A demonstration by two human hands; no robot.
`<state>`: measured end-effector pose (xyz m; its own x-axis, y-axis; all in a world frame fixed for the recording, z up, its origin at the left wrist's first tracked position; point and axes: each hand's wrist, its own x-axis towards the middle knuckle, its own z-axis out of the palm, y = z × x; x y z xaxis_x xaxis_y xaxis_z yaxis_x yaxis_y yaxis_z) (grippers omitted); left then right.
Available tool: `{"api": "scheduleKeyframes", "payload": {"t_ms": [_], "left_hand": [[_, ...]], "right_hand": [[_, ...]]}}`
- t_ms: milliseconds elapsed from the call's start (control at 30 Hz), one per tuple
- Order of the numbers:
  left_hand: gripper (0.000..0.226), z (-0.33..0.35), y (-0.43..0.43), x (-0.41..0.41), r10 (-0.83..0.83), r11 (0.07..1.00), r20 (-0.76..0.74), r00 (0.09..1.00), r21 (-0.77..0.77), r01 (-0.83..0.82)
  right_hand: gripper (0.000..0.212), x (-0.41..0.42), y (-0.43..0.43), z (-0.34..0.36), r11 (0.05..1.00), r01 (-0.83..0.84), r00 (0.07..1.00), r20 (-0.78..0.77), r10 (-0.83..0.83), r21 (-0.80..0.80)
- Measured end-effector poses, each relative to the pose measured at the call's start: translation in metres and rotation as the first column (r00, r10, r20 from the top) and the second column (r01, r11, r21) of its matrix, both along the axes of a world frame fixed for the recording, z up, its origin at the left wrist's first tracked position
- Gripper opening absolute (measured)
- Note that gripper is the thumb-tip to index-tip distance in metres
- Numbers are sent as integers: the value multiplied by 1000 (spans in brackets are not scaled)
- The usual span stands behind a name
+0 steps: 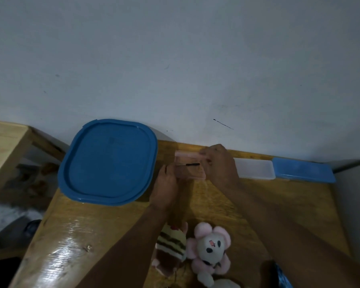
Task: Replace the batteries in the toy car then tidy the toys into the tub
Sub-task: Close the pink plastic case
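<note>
Both hands meet at the far edge of the wooden table (104,235) over a small pink see-through case (190,174). My left hand (166,188) grips the case's left end. My right hand (218,165) is curled at its right end and pinches the black handle of a thin screwdriver (188,164), which lies across the case with its metal tip pointing left. The tub with a blue lid (110,161) stands shut to the left of the case. A striped cake plush (170,244) and a pink flower-mouse plush (211,248) lie near me. No toy car is in view.
A white translucent box (254,169) and a flat blue-lidded box (301,170) sit against the wall to the right of my hands. A dark blue object (279,273) shows at the bottom right. The table's left edge drops to the floor beside another wooden piece (6,142).
</note>
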<state>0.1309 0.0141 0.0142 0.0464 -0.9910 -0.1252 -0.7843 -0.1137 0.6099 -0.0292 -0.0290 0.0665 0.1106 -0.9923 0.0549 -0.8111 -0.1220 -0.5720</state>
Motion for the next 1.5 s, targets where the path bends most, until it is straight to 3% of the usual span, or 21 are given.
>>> {"api": "scheduleKeyframes", "payload": {"t_ms": [133,300,467,600,1000,1200,1500], "left_hand": [[30,4,1,-5,76,997,-48,996,31,-75],[42,5,3,-7,84,996,-109,990,-29,-88],[26,8,2,-10,116,990,-146,982,-62,-126],[23,8,-5,-12,167,982,-117,979,-71,-176],[17,9,-26,-16,202,979,-79,976,-12,-204],[19,18,-12,-18,204,979,69,977,10,-205],[21,75,53,-9,-36,981,246,969,-177,81]], "right_hand": [[27,-3,21,-4,990,-142,984,-113,139,-16],[28,-4,30,-16,981,-188,937,-293,192,43],[24,-2,27,-25,987,-132,964,-221,150,90],[27,-2,22,-27,988,-148,943,-294,154,43],[30,3,9,-27,990,-134,937,-321,141,45],[33,0,17,-11,991,-104,931,-341,127,84],[35,-22,75,30,996,-83,946,-312,88,29]]}}
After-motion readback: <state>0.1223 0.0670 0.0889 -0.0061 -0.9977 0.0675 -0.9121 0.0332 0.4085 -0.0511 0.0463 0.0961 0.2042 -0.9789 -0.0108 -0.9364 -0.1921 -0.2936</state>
